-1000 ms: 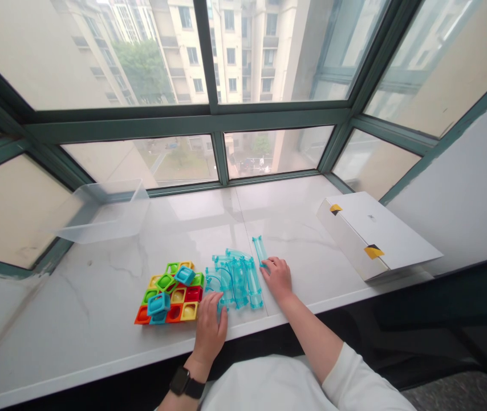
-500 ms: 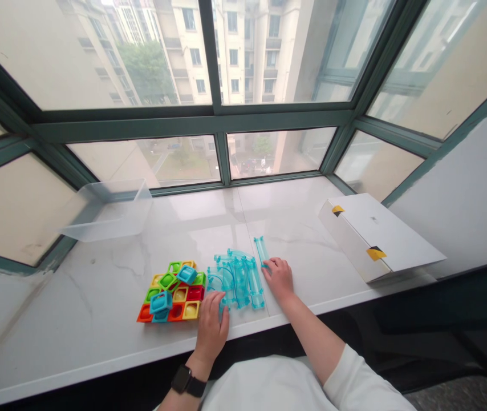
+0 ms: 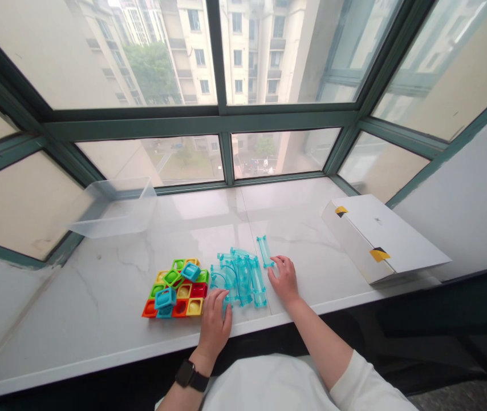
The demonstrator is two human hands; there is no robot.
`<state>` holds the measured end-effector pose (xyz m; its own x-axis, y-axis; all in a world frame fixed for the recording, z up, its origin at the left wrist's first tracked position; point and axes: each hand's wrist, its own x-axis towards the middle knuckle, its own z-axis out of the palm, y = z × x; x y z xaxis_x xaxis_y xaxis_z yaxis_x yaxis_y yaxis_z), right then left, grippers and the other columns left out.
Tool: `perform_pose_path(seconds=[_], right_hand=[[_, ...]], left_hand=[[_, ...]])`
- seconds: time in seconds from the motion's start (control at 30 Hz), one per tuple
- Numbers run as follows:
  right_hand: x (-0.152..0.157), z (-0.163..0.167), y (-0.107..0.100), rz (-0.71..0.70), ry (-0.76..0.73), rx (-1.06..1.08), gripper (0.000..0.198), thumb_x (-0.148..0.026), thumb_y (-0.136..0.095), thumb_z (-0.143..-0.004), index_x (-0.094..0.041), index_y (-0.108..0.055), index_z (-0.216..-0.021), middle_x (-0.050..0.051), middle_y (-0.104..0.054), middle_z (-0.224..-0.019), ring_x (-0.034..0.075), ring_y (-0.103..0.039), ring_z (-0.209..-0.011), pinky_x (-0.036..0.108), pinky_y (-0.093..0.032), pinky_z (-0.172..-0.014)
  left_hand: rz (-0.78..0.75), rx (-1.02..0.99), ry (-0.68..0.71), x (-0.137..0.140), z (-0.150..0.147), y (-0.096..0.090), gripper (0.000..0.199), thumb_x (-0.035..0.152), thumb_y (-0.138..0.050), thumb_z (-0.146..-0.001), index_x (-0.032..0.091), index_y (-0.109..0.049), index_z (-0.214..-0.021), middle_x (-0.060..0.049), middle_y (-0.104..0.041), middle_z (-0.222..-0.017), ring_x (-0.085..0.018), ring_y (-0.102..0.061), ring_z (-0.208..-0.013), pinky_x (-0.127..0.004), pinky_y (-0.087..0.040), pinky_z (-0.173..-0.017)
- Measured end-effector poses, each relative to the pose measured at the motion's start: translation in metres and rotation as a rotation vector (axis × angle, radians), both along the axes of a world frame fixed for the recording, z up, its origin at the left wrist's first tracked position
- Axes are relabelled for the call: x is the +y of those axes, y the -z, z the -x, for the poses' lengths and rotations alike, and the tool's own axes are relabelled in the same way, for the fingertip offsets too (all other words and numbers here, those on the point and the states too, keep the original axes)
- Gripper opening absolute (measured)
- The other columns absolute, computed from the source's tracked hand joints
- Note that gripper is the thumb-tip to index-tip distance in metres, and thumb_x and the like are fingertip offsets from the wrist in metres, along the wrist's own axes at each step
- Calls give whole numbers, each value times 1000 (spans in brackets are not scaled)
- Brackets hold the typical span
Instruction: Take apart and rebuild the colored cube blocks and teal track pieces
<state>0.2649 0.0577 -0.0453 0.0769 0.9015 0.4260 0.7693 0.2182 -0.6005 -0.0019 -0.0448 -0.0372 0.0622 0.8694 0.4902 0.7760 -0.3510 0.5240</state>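
A clear turquoise plastic track piece [image 3: 263,251] lies flat at the right of a heap of similar turquoise track pieces [image 3: 243,277]. My right hand [image 3: 285,279] is at the near end of the single piece. Its fingertips are at or just beside that end, thumb and fingers slightly apart. Between the heap and a block of coloured frame-like plastic pieces [image 3: 179,291], my left hand [image 3: 216,317] rests with curved fingers and the thumb apart. It touches the near left edge of the heap and partly hides a turquoise piece there. Some loose blue and green pieces lie on the coloured block.
A clear plastic bin [image 3: 117,220] stands at the back left by the window. On the right is a white box [image 3: 386,237] with yellow-and-black tape tabs. The white marble-look counter [image 3: 93,337] has its front edge close to my body.
My right hand has drawn back slightly from the single turquoise track piece, whose near end shows more now. My left hand has hardly moved. The whole view has shifted a little.
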Motion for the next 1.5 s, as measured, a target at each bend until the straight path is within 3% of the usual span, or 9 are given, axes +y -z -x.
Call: perform_pose_path(seconds=[0.23,0.4,0.6,0.77,0.97,1.23,1.5], right_hand=[[-20,12,-47,10,-221,110,18,-27,-62,-99,-27,-75,-112,9,-67,-117,28,-62,-115,46,-53,-104],[-15,41,-70,55,-322,-24,15,-26,-71,-95,-28,-78,-108,9,-64,-129,28,-60,-119,46,-51,-105],[1,74,-72,131,-201,-265,8,-28,-76,-92,-24,-79,-98,12,-65,-118,30,-60,-107,44,-50,-92],[6,83,-66,152,-130,-306,3,-26,-77,-89,-24,-79,-89,13,-64,-111,30,-58,-101,42,-49,-83],[7,83,-61,174,-145,-109,19,-24,-73,-89,-24,-75,-70,10,-64,-102,25,-60,-97,39,-50,-86],[-14,82,-81,193,-215,146,17,-25,-73,-88,-24,-74,-71,6,-64,-105,25,-63,-106,42,-48,-99],[-30,82,-86,125,-346,175,16,-24,-72,-87,-24,-69,-71,4,-67,-97,23,-64,-98,41,-48,-96]], left_hand=[[11,41,0,-1,-2,-4,31,19,-56,-99,23,-63,-129,-15,-62,-136,-32,-59,-130,-56,-50,-112],[14,58,6,-1,-3,-5,32,18,-57,-97,23,-66,-128,-14,-61,-140,-33,-57,-135,-57,-49,-115],[14,51,30,-2,-3,-2,34,16,-56,-98,23,-63,-130,-14,-59,-143,-33,-54,-139,-59,-48,-117],[15,41,42,-2,-4,-3,35,15,-55,-97,23,-63,-130,-14,-60,-143,-33,-54,-141,-59,-49,-116],[28,28,54,-3,-4,-3,33,16,-53,-99,23,-63,-130,-14,-58,-144,-32,-52,-142,-59,-48,-118],[60,27,94,-8,0,-7,31,27,-50,-105,24,-64,-132,-13,-57,-148,-32,-47,-145,-58,-44,-119],[38,87,124,-9,-1,-15,30,37,-64,-97,23,-66,-123,-15,-62,-140,-36,-52,-142,-58,-48,-115]])
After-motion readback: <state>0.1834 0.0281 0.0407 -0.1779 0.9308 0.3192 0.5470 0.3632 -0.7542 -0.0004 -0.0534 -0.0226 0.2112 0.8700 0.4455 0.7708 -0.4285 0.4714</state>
